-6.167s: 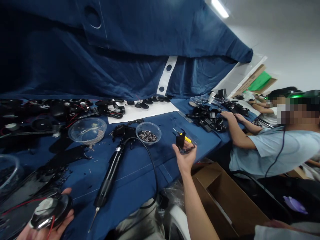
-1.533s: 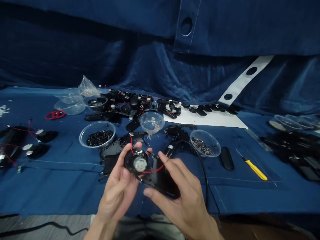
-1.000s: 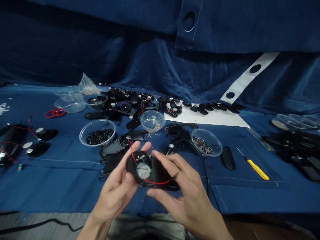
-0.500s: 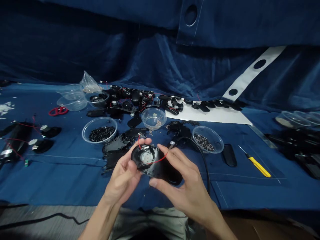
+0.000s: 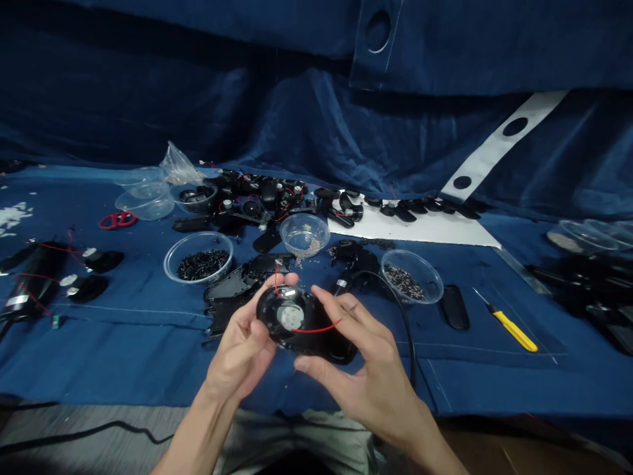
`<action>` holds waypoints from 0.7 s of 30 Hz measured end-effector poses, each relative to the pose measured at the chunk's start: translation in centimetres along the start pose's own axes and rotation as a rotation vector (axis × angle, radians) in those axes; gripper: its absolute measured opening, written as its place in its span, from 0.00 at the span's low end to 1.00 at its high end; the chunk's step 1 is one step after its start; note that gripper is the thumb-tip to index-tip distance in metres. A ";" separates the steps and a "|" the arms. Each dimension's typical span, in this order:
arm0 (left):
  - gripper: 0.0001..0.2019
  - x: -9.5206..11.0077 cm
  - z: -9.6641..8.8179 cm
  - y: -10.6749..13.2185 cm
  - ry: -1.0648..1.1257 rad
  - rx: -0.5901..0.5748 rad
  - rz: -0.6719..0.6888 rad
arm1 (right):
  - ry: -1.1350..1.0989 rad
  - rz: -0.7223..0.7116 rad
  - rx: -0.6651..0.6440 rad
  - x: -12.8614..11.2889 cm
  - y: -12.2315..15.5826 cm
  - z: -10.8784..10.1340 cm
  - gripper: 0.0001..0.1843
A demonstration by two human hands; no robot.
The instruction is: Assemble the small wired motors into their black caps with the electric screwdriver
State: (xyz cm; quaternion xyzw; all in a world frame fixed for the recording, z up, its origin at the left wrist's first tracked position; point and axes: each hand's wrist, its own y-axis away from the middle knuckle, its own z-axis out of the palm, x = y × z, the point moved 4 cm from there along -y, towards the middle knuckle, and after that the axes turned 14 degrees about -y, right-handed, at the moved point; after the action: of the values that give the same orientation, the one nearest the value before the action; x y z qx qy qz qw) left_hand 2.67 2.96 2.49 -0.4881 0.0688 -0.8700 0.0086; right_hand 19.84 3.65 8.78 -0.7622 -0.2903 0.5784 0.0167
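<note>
Both hands hold a round black speaker (image 5: 287,318) with a pale centre disc and a red wire (image 5: 316,330) running across its face. My left hand (image 5: 241,349) cups its left edge, fingers curled over the rim. My right hand (image 5: 361,382) pinches the right side, thumb beneath and fingers on top. A black plastic housing (image 5: 341,353) sits under the speaker, largely hidden by it and my right hand.
On the blue cloth (image 5: 123,369) lie a black casing shell (image 5: 232,297), clear bowls of black screws (image 5: 165,260) and small parts (image 5: 297,219), an electric screwdriver's cable (image 5: 403,310), a yellow-handled screwdriver (image 5: 514,332), red scissors (image 5: 117,220), and several black parts.
The speaker has turned in my hands and shifted slightly right, with the red wire now lying across its face. The view has tilted level since the earliest frame, and the yellow screwdriver now lies on the cloth.
</note>
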 end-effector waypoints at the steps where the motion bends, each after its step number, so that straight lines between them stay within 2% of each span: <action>1: 0.25 0.1 0.1 0.1 -0.009 0.001 -0.004 | -0.001 0.000 0.003 -0.1 0.0 0.0 0.41; 6: 0.30 0.8 0.0 1.0 -0.093 0.026 -0.044 | 0.011 0.036 -0.035 -0.2 0.0 0.0 0.41; 10: 0.31 1.0 -0.3 1.3 -0.171 0.007 0.001 | 0.000 0.059 -0.046 -0.2 0.1 0.0 0.40; 15: 0.32 0.1 -1.0 1.4 -0.117 0.072 0.011 | -0.007 0.045 -0.058 -0.5 0.3 0.1 0.40; 21: 0.35 -0.2 -1.4 1.3 -0.069 0.025 0.091 | -0.059 -0.024 -0.028 -1.0 0.4 0.0 0.41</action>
State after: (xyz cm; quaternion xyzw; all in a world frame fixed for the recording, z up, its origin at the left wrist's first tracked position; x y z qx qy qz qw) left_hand 1.56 1.88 1.43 -0.5140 0.0797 -0.8522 0.0565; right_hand 19.86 2.82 9.50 -0.7413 -0.3079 0.5964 0.0045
